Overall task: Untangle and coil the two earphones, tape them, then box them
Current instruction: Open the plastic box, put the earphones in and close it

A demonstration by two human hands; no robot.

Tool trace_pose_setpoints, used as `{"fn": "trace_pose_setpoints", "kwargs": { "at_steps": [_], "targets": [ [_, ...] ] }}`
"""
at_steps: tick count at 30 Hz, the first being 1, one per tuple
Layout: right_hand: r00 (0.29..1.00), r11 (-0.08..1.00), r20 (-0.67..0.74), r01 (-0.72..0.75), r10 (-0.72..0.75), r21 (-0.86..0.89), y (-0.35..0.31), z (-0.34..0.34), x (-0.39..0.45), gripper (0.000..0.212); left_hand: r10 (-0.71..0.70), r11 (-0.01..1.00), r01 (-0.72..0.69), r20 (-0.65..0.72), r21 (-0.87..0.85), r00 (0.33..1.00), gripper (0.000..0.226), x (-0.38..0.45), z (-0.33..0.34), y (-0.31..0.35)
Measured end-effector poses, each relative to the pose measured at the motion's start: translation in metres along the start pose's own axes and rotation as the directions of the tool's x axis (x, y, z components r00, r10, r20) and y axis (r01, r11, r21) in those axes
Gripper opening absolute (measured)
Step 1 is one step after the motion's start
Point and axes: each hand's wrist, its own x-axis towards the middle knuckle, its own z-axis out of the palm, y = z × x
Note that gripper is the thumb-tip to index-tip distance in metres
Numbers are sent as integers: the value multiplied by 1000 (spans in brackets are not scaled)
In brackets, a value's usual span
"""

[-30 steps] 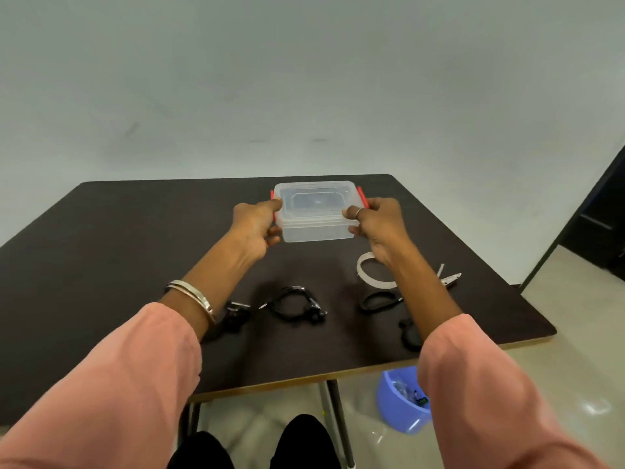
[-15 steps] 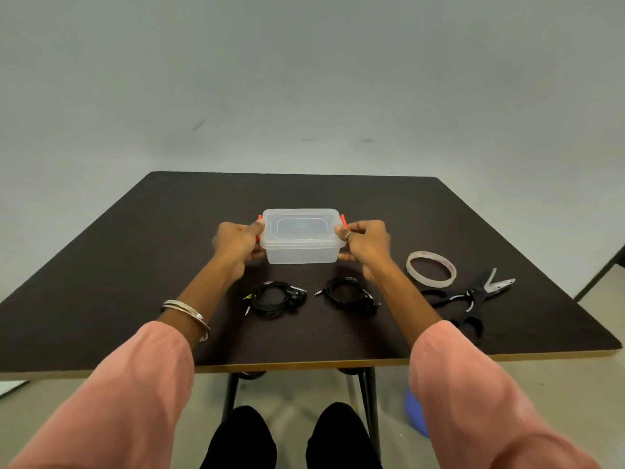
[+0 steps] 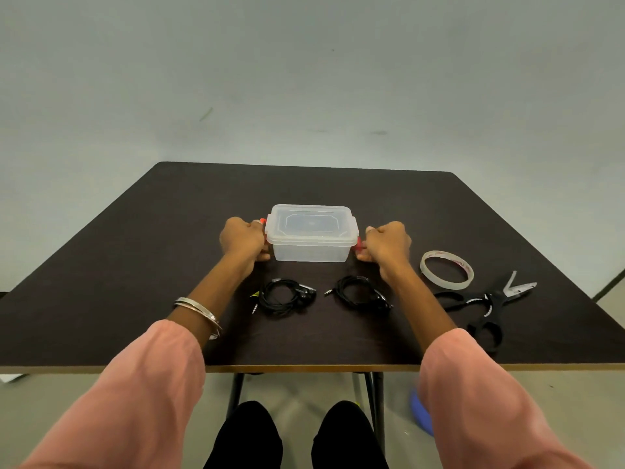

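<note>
Sitting near the middle of the dark desk (image 3: 135, 265): a clear plastic box (image 3: 311, 243) with its lid on, red clips at both short ends. Gripping the left end, the left hand (image 3: 241, 240), fingers curled round the red clip there, knuckles toward the camera. Gripping the right end in the same way, the right hand (image 3: 387, 243), fingers curled, a bit of red clip showing at the fingertips. Lying on the desk just on the near side of the box, between the two forearms: two black earphones, each wound into a loose coil, apart from one another. Lying nearer the left arm, the left earphone (image 3: 282, 296), its plug pointing toward the left forearm. Lying nearer the right arm, the right earphone (image 3: 360, 292), its plug pointing toward the other coil. Lying flat to the right of the right hand, a roll of clear tape (image 3: 446, 269). Lying just beyond the tape toward the desk's right corner, black-handled scissors (image 3: 487, 306), blades slightly parted. Circling the left wrist, silver bangles (image 3: 199, 311). Covering both arms, pink sleeves. Showing under the desk edge, part of a blue bin (image 3: 421, 414) on the floor.
</note>
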Motion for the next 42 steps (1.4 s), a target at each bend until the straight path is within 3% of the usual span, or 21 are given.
{"fn": "trace_pose_setpoints", "kwargs": {
  "at_steps": [2,5,8,11,19,21,23,25,27,29,32,36,38,42],
  "targets": [
    [988,983,-53,141,-148,-121,-3,-5,0,32,97,987,-85,-90,137,991,39,0,-1,-1],
    [968,957,19,252,-252,-147,-15,-11,-7,42,231,945,-195,-115,262,966,52,-4,0,2],
    [968,959,147,226,-202,-169,-23,-10,-11,42,184,954,-176,-11,244,983,46,-11,4,11],
    [971,968,155,202,-180,-146,-25,-7,-11,31,127,964,-114,-38,240,991,34,-11,8,16],
    [993,991,66,93,-100,95,-32,-11,-9,13,110,951,-68,-123,302,986,25,-22,7,34],
    [993,974,96,44,-66,222,-35,-17,-7,5,145,966,-117,-108,230,984,16,-24,4,39],
    [989,919,139,-4,-55,394,-40,-26,-5,12,200,976,-195,-43,92,979,12,-26,3,44],
    [989,847,126,-6,-71,531,-45,-38,-4,24,241,970,-241,37,-20,970,26,-28,1,49],
    [989,800,28,99,-143,591,-47,-51,-2,27,245,968,-239,90,-73,965,35,-28,3,50],
    [956,815,-121,290,-266,502,-42,-61,0,27,253,966,-247,100,-72,962,34,-29,6,49],
    [827,833,-239,543,-508,106,-25,-71,4,26,271,962,-270,51,-40,961,21,-31,12,43],
    [610,578,-98,670,-786,-465,14,-73,13,22,312,950,-312,-12,13,950,18,-33,16,31],
    [611,444,44,622,-791,-645,28,-70,15,23,346,938,-344,-36,46,938,19,-35,16,29],
    [746,266,280,520,-604,-812,40,-67,5,21,425,903,-420,-46,87,904,20,-37,12,32]
  ]
}}
